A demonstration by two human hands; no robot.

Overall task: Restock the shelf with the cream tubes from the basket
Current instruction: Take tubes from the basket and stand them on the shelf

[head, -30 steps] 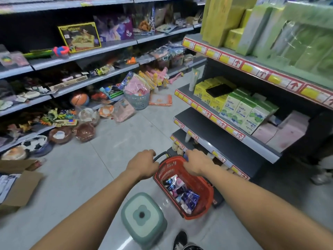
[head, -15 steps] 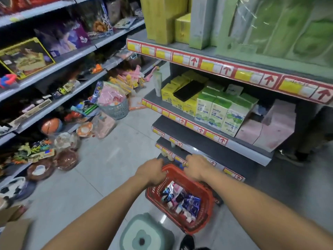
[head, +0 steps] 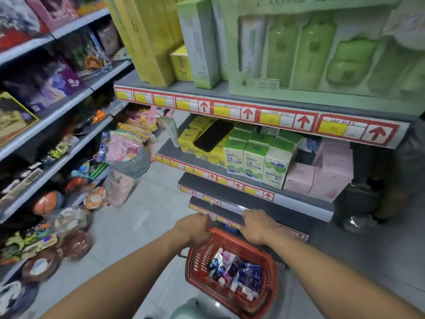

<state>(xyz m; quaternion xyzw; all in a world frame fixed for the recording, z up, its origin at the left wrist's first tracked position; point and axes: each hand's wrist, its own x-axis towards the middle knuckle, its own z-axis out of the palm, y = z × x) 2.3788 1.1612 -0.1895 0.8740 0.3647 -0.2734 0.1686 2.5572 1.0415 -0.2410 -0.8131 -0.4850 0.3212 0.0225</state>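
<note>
A red plastic basket (head: 197,261) hangs low in front of me, above the floor. Inside lie several cream tubes (head: 239,272) in blue, pink and white wrapping. My left hand (head: 195,229) grips the basket's far rim on the left. My right hand (head: 258,226) is closed on the rim at the right. Straight ahead is the grey shelf unit (head: 253,194) with red and yellow price labels; its lower shelves look bare, and the middle one holds green, yellow and pink boxes.
A black phone (head: 213,134) lies on the yellow boxes. A green stool (head: 190,309) is just below the basket. On the left are toy shelves, a grey basket (head: 133,164) of toys and balls on the floor. A person's shoes (head: 354,222) show at right.
The view has swung right and closer to the shelf unit. The basket has come up and nearer the shelves, both hands still on its rim.
</note>
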